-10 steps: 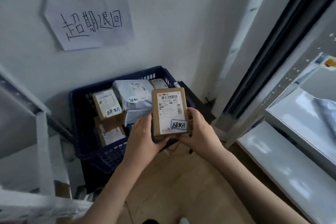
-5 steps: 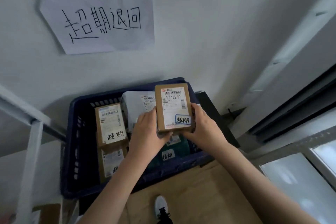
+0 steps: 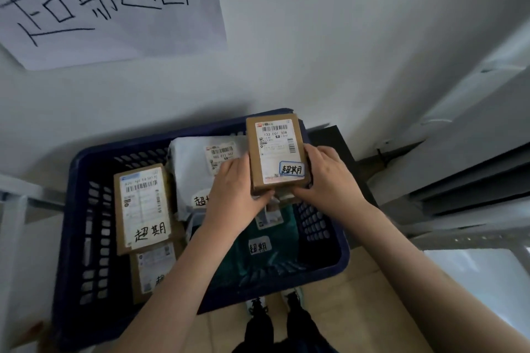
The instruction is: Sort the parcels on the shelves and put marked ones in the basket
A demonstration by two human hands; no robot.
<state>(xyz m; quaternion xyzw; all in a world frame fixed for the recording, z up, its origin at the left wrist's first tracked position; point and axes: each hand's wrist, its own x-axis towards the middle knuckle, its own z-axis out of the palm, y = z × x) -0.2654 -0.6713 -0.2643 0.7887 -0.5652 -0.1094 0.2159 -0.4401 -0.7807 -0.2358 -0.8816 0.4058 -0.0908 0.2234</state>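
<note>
Now that we have carried the marked box (image 3: 276,153) from short of the basket (image 3: 68,238) to above its far right corner, left hand (image 3: 235,195) and right hand (image 3: 327,180) clasping its lower end, only lowering remains.

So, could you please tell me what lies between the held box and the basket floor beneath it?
In the head view, under the held box lies a teal parcel, its white label marked; the basket floor there is hidden.
</note>
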